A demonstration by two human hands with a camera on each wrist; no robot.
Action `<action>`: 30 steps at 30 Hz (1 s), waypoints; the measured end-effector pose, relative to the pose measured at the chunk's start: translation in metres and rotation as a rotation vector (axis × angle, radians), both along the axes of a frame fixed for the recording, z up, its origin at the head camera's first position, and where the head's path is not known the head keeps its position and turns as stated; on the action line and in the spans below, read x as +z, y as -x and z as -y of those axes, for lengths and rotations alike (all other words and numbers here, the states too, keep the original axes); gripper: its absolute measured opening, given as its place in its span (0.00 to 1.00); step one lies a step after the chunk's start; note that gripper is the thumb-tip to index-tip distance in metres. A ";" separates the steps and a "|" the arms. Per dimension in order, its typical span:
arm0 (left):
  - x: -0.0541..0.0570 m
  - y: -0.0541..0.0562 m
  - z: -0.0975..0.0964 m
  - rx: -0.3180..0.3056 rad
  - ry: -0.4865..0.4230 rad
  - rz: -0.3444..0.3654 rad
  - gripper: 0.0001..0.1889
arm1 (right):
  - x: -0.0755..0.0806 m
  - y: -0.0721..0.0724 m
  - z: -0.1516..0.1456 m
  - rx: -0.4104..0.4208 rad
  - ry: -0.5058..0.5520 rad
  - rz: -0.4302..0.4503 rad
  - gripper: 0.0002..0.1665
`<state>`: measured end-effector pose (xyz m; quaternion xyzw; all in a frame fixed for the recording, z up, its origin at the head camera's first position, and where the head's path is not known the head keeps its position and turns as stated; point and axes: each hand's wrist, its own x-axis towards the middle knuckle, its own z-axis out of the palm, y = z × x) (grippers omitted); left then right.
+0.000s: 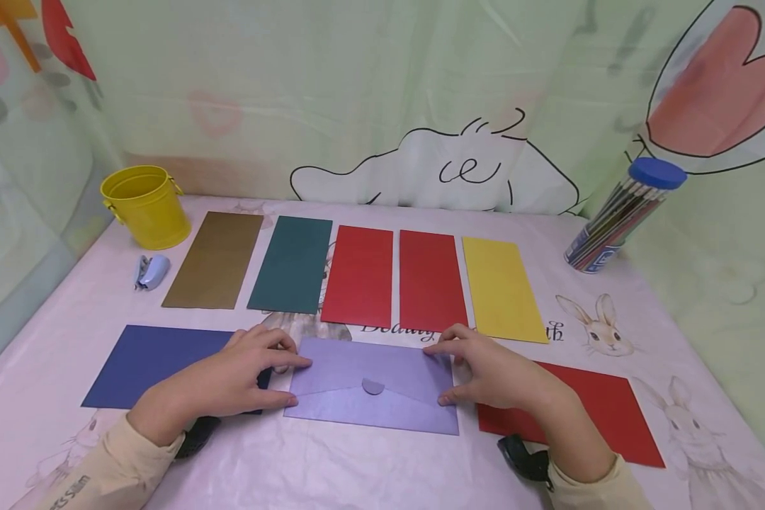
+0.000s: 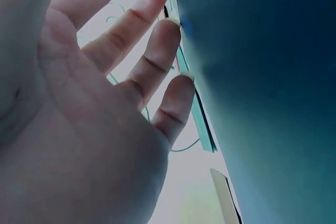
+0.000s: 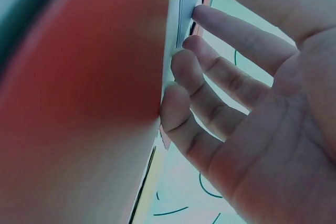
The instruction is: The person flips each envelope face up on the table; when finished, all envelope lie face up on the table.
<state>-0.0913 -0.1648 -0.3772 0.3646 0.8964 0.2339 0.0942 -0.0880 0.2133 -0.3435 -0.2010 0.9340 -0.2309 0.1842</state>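
Right now a purple envelope (image 1: 372, 386) lies flat on the worktop (image 1: 382, 467), in front of the person, with its flap folded down and a small round tab in the middle. The left hand (image 1: 229, 382) rests at the left end of the purple envelope. Its fingers (image 1: 287, 360) are spread and almost straight, and the tips touch the envelope's left edge and corner. The right hand (image 1: 491, 372) rests at the right end of the purple envelope. Its fingers (image 1: 440, 348) are spread too, and the tips press on the right edge. No finger curls round the envelope; it lies between the two hands, under the fingertips only.

From the left wrist view, the straight fingers (image 2: 157, 51) touch the edge of a dark sheet. From the right wrist view, the fingers (image 3: 210, 72) bend a little against a pale edge beside something red.

Just left of the purple envelope lies a dark blue envelope (image 1: 146, 365), partly under the left hand. Just right of it lies a red envelope (image 1: 599, 414). Behind the purple envelope is a row of five: brown (image 1: 215, 260), green (image 1: 293, 263), red (image 1: 360, 276), red (image 1: 431, 280) and yellow (image 1: 502, 287). Far behind it to the left stand a yellow bucket (image 1: 145, 205) and a small blue stapler (image 1: 151, 272). Far behind it to the right stands a tube of pencils (image 1: 625, 216).
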 end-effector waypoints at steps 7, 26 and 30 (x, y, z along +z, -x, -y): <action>0.004 0.000 0.006 -0.007 0.021 0.029 0.23 | 0.008 0.001 0.010 -0.004 -0.063 0.033 0.37; -0.003 -0.012 0.153 0.239 -0.137 -0.108 0.43 | 0.016 0.009 0.147 0.260 -0.173 -0.148 0.47; -0.010 -0.009 0.179 0.262 -0.140 -0.058 0.48 | 0.012 0.009 0.171 0.332 -0.177 -0.162 0.47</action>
